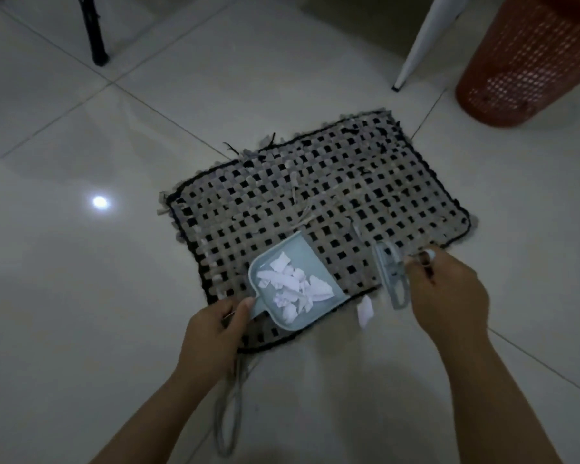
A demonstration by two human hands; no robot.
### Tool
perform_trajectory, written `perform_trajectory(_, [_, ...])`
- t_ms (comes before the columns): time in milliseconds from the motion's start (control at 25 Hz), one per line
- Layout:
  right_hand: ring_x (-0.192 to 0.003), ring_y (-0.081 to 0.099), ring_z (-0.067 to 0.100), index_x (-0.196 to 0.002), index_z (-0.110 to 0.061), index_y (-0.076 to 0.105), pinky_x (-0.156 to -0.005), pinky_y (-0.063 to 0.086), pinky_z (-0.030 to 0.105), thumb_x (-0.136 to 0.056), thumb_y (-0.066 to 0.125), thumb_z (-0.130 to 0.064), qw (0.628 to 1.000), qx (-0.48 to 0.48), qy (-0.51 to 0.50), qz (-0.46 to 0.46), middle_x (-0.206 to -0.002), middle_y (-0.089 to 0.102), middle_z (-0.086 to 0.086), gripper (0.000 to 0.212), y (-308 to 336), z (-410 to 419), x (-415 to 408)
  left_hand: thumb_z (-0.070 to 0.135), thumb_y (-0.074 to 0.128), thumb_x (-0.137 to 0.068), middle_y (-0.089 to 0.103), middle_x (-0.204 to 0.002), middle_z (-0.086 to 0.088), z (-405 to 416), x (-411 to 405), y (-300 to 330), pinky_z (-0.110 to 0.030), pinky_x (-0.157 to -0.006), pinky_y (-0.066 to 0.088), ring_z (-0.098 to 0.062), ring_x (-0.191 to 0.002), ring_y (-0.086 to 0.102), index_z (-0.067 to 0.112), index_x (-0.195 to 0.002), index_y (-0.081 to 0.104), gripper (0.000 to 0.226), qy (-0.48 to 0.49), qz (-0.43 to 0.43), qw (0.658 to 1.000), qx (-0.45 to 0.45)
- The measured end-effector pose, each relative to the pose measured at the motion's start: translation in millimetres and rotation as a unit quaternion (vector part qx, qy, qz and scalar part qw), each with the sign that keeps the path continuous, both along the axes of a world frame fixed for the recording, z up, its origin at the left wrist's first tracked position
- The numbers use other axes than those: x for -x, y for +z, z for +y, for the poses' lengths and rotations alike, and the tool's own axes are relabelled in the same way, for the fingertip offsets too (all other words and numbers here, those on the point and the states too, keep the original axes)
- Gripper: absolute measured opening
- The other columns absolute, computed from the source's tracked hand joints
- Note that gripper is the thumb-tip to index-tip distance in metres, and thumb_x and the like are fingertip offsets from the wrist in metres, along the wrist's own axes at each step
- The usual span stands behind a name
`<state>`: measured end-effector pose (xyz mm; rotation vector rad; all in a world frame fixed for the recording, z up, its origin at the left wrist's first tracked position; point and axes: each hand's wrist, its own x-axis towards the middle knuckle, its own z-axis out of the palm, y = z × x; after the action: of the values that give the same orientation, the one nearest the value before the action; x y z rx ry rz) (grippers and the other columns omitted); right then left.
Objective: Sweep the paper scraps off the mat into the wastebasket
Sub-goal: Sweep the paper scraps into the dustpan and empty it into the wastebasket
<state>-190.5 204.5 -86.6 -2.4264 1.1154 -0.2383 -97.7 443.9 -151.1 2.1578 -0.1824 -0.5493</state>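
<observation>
The left hand (211, 326) grips the handle of a small blue dustpan (295, 279) full of white paper scraps (292, 286), over the woven mat (315, 195). The right hand (446, 293) holds a little brush (390, 272) (blurry) beside it. One scrap (365, 310) lies on the floor by the mat's edge, and the orange wastebasket (529, 61) stands well apart.

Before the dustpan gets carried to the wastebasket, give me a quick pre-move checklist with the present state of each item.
1. Left hand grips the dustpan handle: ok.
2. Scraps sit inside the dustpan, piled toward the handle end: ok.
3. All scraps collected: not ok; one loose scrap lies on the floor just off the near edge of the mat.
4. Right hand holds the small brush, ready to sweep that scrap: ok, though motion blur hides the exact grip.
5. Wastebasket within view at upper right, standing upright: ok.
6. Wastebasket opening free: cannot tell; its top is out of frame.
</observation>
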Motion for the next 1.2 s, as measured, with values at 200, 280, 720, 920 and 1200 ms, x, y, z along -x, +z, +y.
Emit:
perform_trajectory(200, [-0.06,0.04,0.026,-0.067,-0.01,0.041,-0.045,0.018,0.021,-0.09,0.048,-0.012,0.997,0.001,0.077,0.013,-0.062,0.04,0.004,0.025,-13.8,-3.1,13.0,0.037,0.053,-0.09,0.054,-0.051,-0.001,-2.2,64.7,0.3,-0.027,-0.048,0.033,-0.02,-0.052,0.052,0.029,-0.053,0.046,0.039,-0.004,-0.043,0.993,-0.11])
perform_trajectory(280, [-0.059,0.037,0.022,-0.067,-0.01,0.046,-0.046,0.017,0.017,-0.089,0.047,-0.011,0.995,0.011,0.094,-0.017,-0.061,0.039,0.003,0.021,-19.6,6.8,18.8,0.047,0.046,-0.088,0.057,-0.054,-0.003,-4.3,77.9,-2.3,-0.023,-0.044,0.031,-0.02,-0.053,0.051,0.026,-0.065,0.057,0.033,-0.015,-0.064,0.987,-0.148])
perform_trajectory(720, [-0.051,0.033,0.013,-0.06,-0.007,0.042,-0.049,0.027,0.027,-0.087,0.049,-0.021,0.968,-0.135,0.14,-0.158,-0.054,0.035,-0.004,0.031,-13.8,13.0,44.8,0.042,0.051,-0.09,0.041,-0.048,0.006,-9.6,97.1,-5.2,-0.02,-0.043,0.026,-0.026,-0.059,0.055,0.023,-0.068,0.06,0.03,-0.021,-0.099,0.976,-0.195])
perform_trajectory(920, [-0.048,0.029,0.011,-0.058,-0.012,0.041,-0.049,0.026,0.028,-0.086,0.049,-0.024,0.969,-0.143,0.089,-0.179,-0.051,0.035,-0.002,0.031,-14.3,14.5,50.7,0.046,0.043,-0.085,0.043,-0.045,0.007,-3.4,97.2,-6.0,-0.023,-0.044,0.029,-0.014,-0.047,0.045,0.034,-0.052,0.037,0.035,-0.048,-0.065,0.988,-0.134])
perform_trajectory(1200, [-0.062,0.043,0.019,-0.075,-0.008,0.057,-0.051,0.028,0.028,-0.09,0.053,-0.017,0.986,-0.004,0.072,-0.149,-0.067,0.048,0.001,0.018,28.8,-5.2,3.8,0.03,0.039,-0.096,0.043,-0.051,-0.001,-71.4,36.5,36.4,-0.027,-0.047,0.029,-0.016,-0.047,0.039,0.011,-0.06,0.047,0.041,-0.037,-0.023,0.999,0.025])
